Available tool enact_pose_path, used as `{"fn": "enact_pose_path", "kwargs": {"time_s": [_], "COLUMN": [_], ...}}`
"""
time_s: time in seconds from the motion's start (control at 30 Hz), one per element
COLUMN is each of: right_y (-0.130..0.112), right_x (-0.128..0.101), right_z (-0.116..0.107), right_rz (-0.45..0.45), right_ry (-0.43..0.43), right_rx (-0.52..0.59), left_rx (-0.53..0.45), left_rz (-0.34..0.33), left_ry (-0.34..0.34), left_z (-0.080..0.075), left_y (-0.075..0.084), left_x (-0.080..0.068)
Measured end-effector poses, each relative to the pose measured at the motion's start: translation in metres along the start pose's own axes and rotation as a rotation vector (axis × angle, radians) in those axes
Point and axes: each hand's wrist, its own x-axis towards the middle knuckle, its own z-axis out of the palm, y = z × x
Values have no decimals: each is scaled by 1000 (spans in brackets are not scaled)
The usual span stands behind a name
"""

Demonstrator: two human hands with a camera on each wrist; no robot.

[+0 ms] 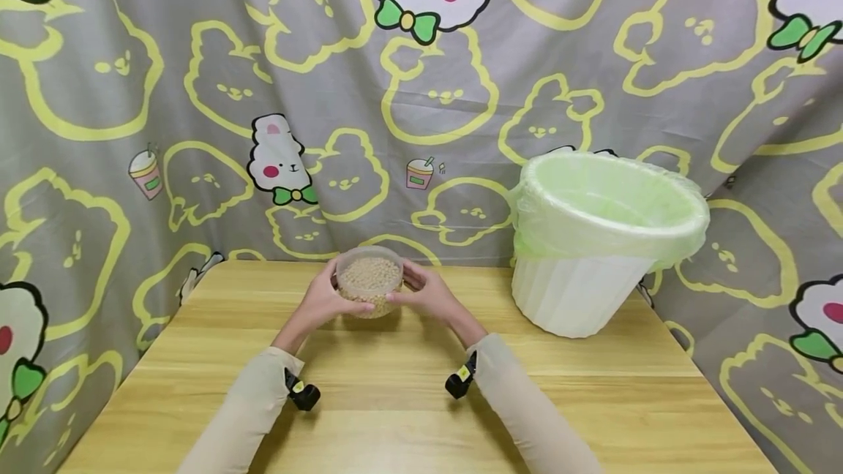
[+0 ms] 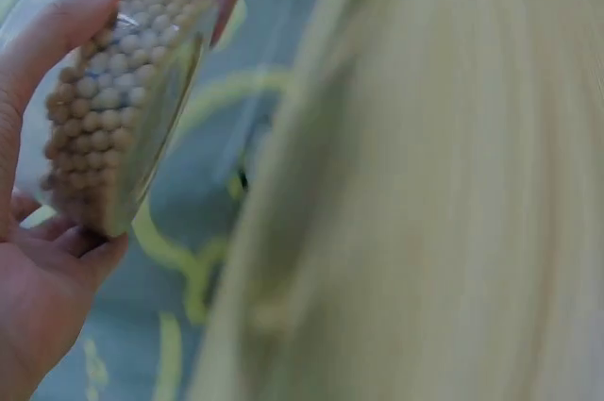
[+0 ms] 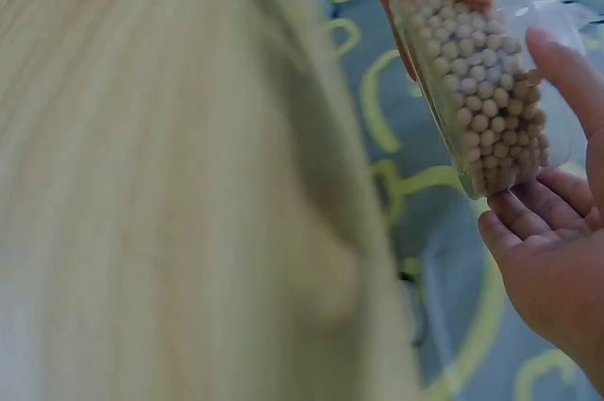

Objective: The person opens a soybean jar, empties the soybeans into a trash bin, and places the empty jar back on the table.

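A clear round plastic container point(image 1: 369, 280) filled with small tan beans point(image 1: 369, 274) was at the far middle of the light wooden table point(image 1: 408, 401), apparently raised slightly off the surface. The left hand point(image 1: 320, 302) gripped its left side, thumb curled over the wall and fingers point(image 2: 66, 236) under the base. The right hand point(image 1: 428, 295) gripped the right side likewise, its fingers point(image 3: 528, 208) cupped beneath. Both forearms wore beige sleeves point(image 1: 263, 386) with black wrist-mounted cameras point(image 1: 303, 393). A white ribbed plastic bin point(image 1: 586, 269) lined with a pale green bag point(image 1: 609, 200) stood well apart to the right, on the table's far right corner. A grey cartoon-printed cloth point(image 1: 197, 93) hung behind.
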Motion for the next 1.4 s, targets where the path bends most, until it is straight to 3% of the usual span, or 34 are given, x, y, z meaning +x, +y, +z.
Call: {"fn": "enact_pose_path", "kwargs": {"time_s": [0.23,0.47,0.63,0.8,1.0,1.13,1.3,1.4], "right_y": [-40,-63,-65,-63,-70,-82,-98,-105], "right_x": [-26,-52,-69,-77,-81,-83,-80,-79], "right_z": [-31,-49,-57,-59,-59,-54,-39,-32], "right_rz": [-129,-208,-198,-185,-148,-111,-10,36], "right_ry": [24,55,53,76,53,127,315,371], "right_rx": [-67,-82,-63,-85,-66,-102,-359,-471], "left_rx": [-178,-262,-288,-284,-272,-250,-119,-42], "left_rz": [103,149,182,149,165,186,195,213], "left_ry": [11,-43,-119,-202,-231,-173,4,71], "left_z": [32,62,76,80,85,90,99,105], "left_y": [49,82,91,92,91,92,95,95], "left_x": [7,9,9,10,9,7,4,3]}}
